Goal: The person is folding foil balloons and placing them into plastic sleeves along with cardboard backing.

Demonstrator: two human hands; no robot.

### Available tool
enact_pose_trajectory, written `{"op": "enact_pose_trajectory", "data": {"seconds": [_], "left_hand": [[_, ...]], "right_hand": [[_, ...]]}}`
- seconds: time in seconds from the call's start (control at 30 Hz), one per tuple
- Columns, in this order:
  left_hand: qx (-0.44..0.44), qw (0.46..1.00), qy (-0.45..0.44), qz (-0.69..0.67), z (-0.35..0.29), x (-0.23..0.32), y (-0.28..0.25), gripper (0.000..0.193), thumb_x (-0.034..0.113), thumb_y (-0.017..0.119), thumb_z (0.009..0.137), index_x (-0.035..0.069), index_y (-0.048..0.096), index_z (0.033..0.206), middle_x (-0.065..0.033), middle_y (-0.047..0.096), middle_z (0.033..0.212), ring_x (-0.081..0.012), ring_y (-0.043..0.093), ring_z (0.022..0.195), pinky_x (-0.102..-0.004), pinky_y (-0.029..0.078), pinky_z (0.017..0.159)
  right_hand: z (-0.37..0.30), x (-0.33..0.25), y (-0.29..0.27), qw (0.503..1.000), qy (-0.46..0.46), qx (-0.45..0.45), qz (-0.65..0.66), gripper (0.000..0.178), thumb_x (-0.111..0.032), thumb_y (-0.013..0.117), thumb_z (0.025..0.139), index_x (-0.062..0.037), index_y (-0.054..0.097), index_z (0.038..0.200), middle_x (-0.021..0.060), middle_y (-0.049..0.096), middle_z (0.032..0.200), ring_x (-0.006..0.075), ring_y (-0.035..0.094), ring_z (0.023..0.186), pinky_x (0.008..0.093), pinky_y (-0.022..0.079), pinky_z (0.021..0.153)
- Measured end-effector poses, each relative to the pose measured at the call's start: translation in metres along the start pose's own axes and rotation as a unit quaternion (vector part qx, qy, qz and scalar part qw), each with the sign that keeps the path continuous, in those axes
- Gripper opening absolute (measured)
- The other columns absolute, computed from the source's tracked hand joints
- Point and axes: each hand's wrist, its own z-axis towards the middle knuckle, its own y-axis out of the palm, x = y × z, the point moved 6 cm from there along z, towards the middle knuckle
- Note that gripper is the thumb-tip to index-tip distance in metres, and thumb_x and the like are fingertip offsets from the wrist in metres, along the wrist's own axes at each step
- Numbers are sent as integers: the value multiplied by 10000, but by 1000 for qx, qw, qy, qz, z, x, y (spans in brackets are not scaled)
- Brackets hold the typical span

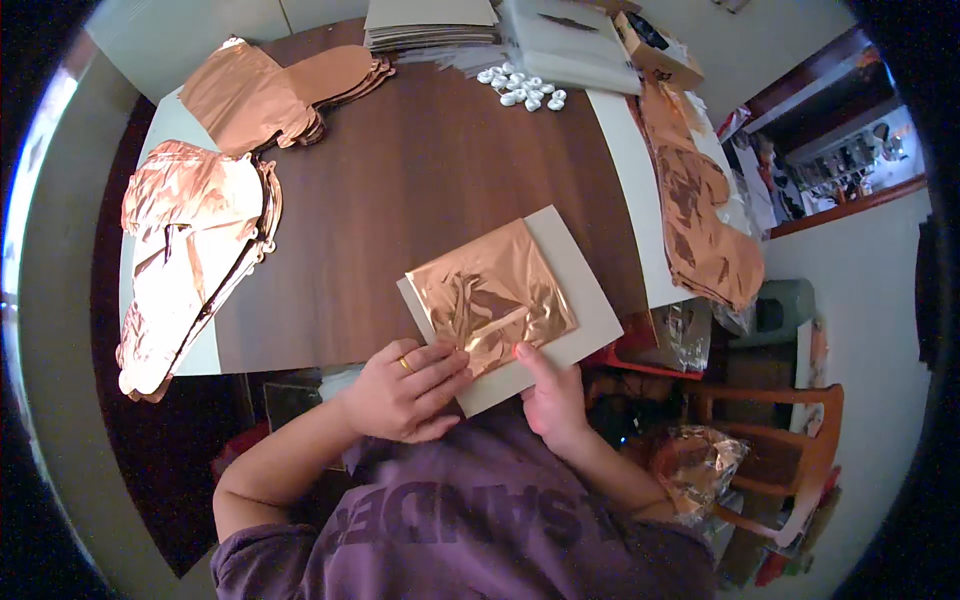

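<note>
A folded copper-coloured foil balloon (515, 270) lies flat on a pale grey cardboard sheet (575, 262), which is tilted at the table's near edge. My left hand (405, 390), a gold ring on one finger, rests its outstretched fingertips on the balloon's lower left part. Its thumb stays off the foil, close to my shirt. With my right hand (555, 400) I grip the sheet's near edge, the thumb on top by the foil's lower edge. The fingers beneath the sheet are hidden.
Flat copper foil balloons (195, 190) lie in piles at the left, with another pile (245, 90) behind. White small rolls (525, 88) sit at the back, near stacked cardboard (430, 20) and a clear plastic pack (570, 45). More foil (700, 200) hangs along the right edge. A wooden chair (815, 440) stands right.
</note>
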Motion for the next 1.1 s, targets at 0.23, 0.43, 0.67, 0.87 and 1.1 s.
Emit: {"op": "enact_pose_trajectory", "data": {"seconds": [0.23,0.43,0.67,0.87,1.1], "left_hand": [[14,998,-3,-55,60,-20,-5,551,345,678,813,54,579,1271,-134,563,1285,-321,516,1216,-485,395,1014],[-50,995,-87,2,75,-36,20,668,343,693,814,85,464,1386,-190,392,1466,-387,367,1361,-543,277,1118],[83,937,-304,-149,93,-71,-16,853,384,832,716,-2,437,1366,-229,514,1264,-385,570,1124,-468,483,947],[39,955,-277,103,119,-46,-6,1283,647,824,523,-33,276,1462,-204,535,1207,-358,587,1050,-482,471,860],[69,893,-400,-196,114,-97,2,610,248,784,815,-25,530,1299,-162,702,978,-188,675,832,-305,551,733]], "right_hand": [[-1,0,8,996,-63,-56,-1,456,-42,630,910,4,472,1336,94,594,1247,191,580,1119,335,462,969],[-3,-12,6,989,-121,-59,-62,447,-31,617,914,-3,472,1336,83,581,1251,188,572,1117,338,455,983],[-9,-14,6,993,-100,-25,-51,452,4,630,890,-6,483,1317,87,585,1211,171,587,1069,330,478,928],[-9,-9,12,983,-162,-43,-69,302,-28,648,906,-3,557,1192,59,619,1086,149,601,972,311,500,854],[-17,-20,20,986,-156,-19,-47,387,7,643,884,-25,517,1249,26,606,1065,108,601,931,284,497,836]]}}
